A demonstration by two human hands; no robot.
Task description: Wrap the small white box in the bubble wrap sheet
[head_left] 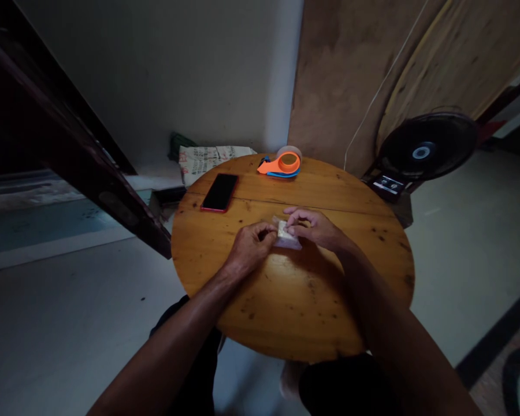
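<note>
While both forearms reach over the round wooden tabletop [286, 306] in the head view, the left hand [252, 245] pinches the near-left side of a small pale packet [285, 234] between thumb and fingers. The right hand [314, 228] touches the packet's right side and top with bent fingers, its grip partly open. The packet lies around the tabletop's middle, with clear wrapping at its edges. Beyond it, near the far rim, sits an orange tape dispenser [286, 163] with blue parts; a dark-screened phone [219, 192] with a red edge lies to the left.
</note>
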